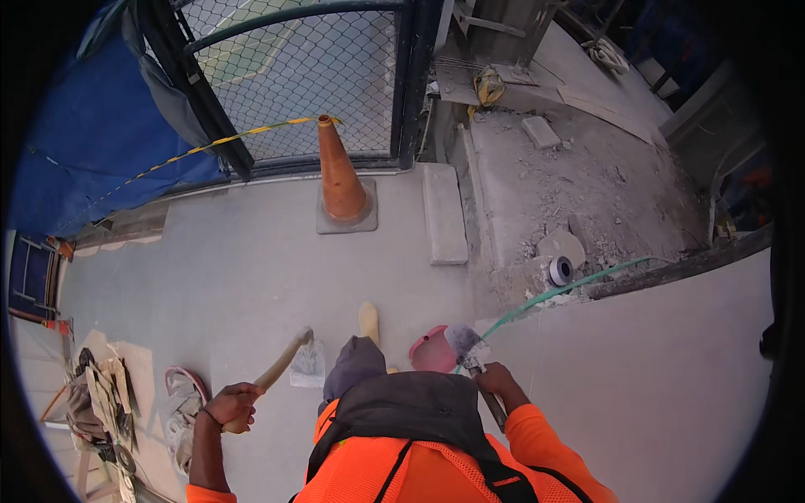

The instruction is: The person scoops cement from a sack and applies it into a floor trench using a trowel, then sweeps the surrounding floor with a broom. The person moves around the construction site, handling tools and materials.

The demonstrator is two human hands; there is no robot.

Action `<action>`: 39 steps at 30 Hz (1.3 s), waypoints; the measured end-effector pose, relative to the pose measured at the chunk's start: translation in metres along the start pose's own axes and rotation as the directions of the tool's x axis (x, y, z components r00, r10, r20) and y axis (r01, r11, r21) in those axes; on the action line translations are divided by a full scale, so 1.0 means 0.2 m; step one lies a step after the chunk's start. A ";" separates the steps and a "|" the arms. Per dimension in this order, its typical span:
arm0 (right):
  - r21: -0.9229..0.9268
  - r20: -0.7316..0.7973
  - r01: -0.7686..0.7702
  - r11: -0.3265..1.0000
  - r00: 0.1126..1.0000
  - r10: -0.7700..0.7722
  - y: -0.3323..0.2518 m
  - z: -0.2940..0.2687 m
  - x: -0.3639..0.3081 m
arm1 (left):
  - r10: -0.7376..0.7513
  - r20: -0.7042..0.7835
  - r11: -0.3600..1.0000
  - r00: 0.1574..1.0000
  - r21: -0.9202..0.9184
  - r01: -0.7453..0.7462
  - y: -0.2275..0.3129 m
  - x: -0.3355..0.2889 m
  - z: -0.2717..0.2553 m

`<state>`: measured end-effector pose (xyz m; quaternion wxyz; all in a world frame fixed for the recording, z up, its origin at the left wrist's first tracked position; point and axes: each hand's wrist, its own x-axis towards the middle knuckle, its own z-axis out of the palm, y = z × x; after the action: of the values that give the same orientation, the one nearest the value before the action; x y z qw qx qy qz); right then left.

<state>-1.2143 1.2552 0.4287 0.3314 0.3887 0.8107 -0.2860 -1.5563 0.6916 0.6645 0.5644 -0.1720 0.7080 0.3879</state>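
Observation:
My left hand (231,407) is closed round the pale wooden handle of a hoe (283,363), whose flat grey blade hangs low over the floor, left of my legs. My right hand (498,379) grips the handle of a small shovel (466,344) with a dusty grey blade. Behind that blade is a pink basin (432,350), partly covered by it and by my body. Whether the blade touches the basin, I cannot tell. A yellow boot (368,322) shows in front of my dark trousers.
Ahead stands an orange traffic cone (341,180), with yellow-black tape running left from it, before a mesh gate (293,84). To the right lie a concrete kerb block (444,214), rubble (599,184) and a green hose (579,282). Sacks and cloths (105,398) are heaped at left.

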 end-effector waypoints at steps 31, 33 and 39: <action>0.842 -0.069 -0.208 0.497 0.873 0.483 -0.39 -1.75 0.95 | 0.825 0.545 0.244 0.151 -0.102 -0.964 5.06 0.24 1.82; 0.862 -0.015 -0.234 0.449 0.875 0.484 -0.37 -1.87 0.95 | 0.820 0.537 0.178 0.199 0.091 -0.980 5.34 0.14 2.07; 0.927 0.030 -0.218 0.306 0.854 0.519 -0.34 -2.09 0.84 | 0.744 0.601 -0.440 -0.293 0.110 -0.891 6.01 0.04 2.80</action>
<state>-1.4812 1.5949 0.5729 0.0067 0.7165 0.4464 -0.5361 -2.0042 1.8779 1.0500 0.1211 0.6902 0.5468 0.4583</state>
